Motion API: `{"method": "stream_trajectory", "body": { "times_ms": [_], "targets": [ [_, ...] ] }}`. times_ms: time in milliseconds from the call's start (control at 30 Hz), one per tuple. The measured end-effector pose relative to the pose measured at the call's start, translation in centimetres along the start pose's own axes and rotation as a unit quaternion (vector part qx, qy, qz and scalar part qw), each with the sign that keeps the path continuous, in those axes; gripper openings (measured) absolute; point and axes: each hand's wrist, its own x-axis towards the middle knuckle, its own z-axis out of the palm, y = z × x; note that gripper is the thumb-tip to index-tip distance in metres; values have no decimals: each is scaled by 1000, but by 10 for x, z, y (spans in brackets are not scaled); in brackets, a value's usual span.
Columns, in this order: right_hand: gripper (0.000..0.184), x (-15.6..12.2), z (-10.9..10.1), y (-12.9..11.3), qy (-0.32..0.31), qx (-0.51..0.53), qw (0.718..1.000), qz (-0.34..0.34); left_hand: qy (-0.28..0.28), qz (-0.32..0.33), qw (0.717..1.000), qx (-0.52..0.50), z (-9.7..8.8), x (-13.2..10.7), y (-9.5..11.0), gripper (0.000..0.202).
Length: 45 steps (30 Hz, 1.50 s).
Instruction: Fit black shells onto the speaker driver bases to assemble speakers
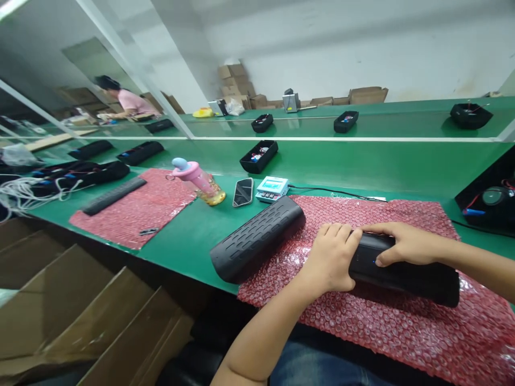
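A long black speaker (418,281) lies on red bubble wrap (374,327), with a small blue light glowing on its top face. My left hand (332,257) is wrapped over the speaker's left end, fingers bent across the top. From the right, my right hand (406,246) grips it, the thumb pressing on the top face beside the blue light and the fingers over the far side. To the left rests a second black casing with a slotted grille (259,238), partly on the wrap and apart from both hands.
Behind the wrap are a light-blue meter (272,188) with a cable, a phone (243,192) and a pink-lidded bottle (201,182). Open black shells (259,156) with wiring stand farther back. Cardboard (80,316) lies below left. A co-worker (129,102) sits far left.
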Motion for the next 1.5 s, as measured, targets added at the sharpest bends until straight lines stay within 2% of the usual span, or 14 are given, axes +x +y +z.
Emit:
{"method": "stream_trajectory", "body": {
  "times_ms": [200,400,600,900,1133,1200,1300,1367,1433,1500],
  "targets": [
    [65,8,-1,-14,-29,-19,999,10,0,-7,1000,-3,1,0,0,79],
    [56,21,-2,-13,-62,43,997,-21,-8,-11,1000,-14,-1,1,-1,79],
    [53,27,-2,-11,-63,60,996,15,0,-6,1000,-14,0,3,-3,79],
    [42,29,-2,-10,-61,50,997,20,-9,-11,999,-32,-2,4,-5,78],
    [48,29,-1,-8,-54,43,997,34,-13,-11,999,-39,2,5,-4,81],
    [53,29,-2,-8,-57,42,997,42,-25,12,998,-55,-4,2,-7,88],
    [62,28,-2,-9,-59,51,996,47,-57,33,993,-97,-27,-12,-21,94],
    [69,28,-1,-9,-65,62,995,49,-50,-25,994,-97,-46,-28,-37,86],
    [74,28,0,-8,-63,62,994,61,-13,-138,989,-47,-60,-45,-58,75],
    [76,28,1,-6,-54,52,995,71,-14,-245,969,12,-66,-58,-81,69]
  ]
}}
